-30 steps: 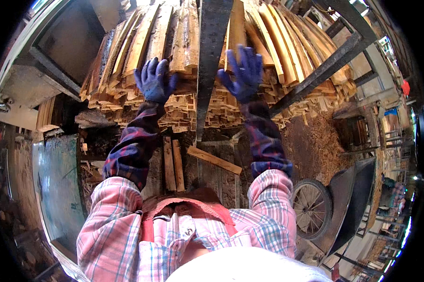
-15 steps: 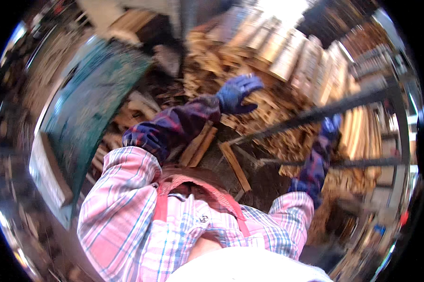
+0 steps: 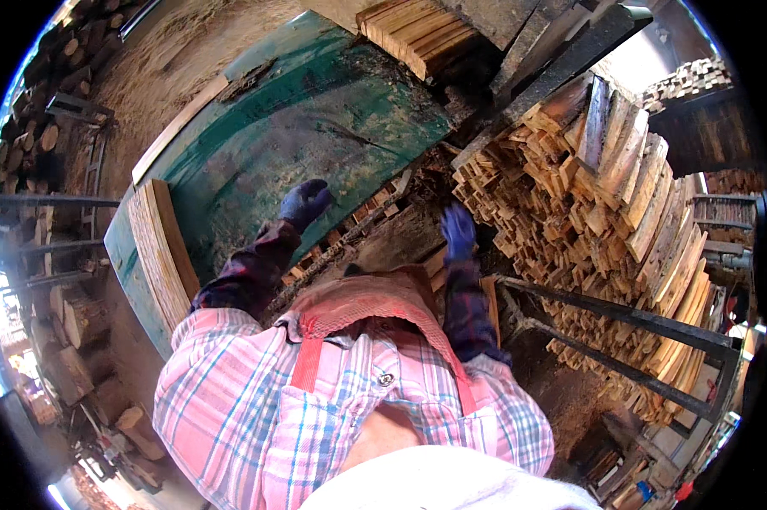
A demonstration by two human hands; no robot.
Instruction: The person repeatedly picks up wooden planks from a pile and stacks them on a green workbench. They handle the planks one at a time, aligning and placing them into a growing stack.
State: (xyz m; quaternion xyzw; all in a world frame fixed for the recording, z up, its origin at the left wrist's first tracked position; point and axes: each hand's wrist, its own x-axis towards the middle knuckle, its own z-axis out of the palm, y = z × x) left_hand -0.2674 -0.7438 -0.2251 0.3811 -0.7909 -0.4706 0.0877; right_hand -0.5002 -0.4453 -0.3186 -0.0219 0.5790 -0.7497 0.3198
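My left hand (image 3: 305,205), in a blue glove, is over the near part of a large green sheet (image 3: 358,102). Its fingers are loosely bent and a little apart, with nothing visible in them; whether it touches the sheet I cannot tell. My right hand (image 3: 458,232), gloved in blue too, has its fingers stretched out and holds nothing. It is between the sheet and a tall stack of split wood pieces (image 3: 570,195), apart from the stack's near face. A pale thick wooden slab (image 3: 161,246) lies along the sheet's left end.
Dark metal bars (image 3: 621,316) jut out beside the stack at the right. Beyond the sheet sits a bundle of wooden strips (image 3: 417,36), with a dark metal beam (image 3: 570,68) to its right. Logs (image 3: 73,314) lie on the left.
My view has turned left, bringing the green sheet to the middle. Both hands have come away from the wood stack, the left now over the sheet. The picture is sharper.
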